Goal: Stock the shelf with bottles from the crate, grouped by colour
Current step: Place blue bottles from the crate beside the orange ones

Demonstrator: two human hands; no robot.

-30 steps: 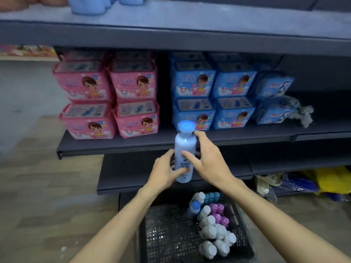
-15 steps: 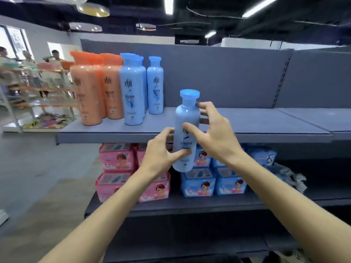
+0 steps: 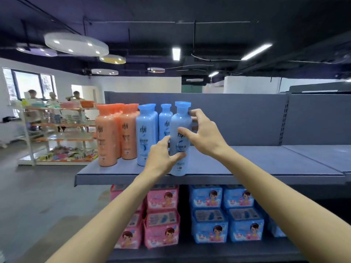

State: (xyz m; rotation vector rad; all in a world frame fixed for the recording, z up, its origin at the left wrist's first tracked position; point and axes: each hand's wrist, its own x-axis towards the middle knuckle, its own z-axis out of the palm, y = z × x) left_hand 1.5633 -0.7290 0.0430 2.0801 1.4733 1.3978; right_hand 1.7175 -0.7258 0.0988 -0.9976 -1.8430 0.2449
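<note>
Shelf top, left to right: orange bottles at the left end, then two blue bottles just beside them. Held blue bottle is upright at the shelf's front edge, just right of the blue pair; can't tell if its base touches. Left hand fingers wrap its lower body, right hand fingers curl round its upper body and neck.

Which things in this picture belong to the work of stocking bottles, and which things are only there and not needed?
Belong to the job: held blue bottle, left hand, right hand, blue bottles already placed, orange bottles, top shelf.

Just there: pink packs, blue packs, white rack behind.
</note>
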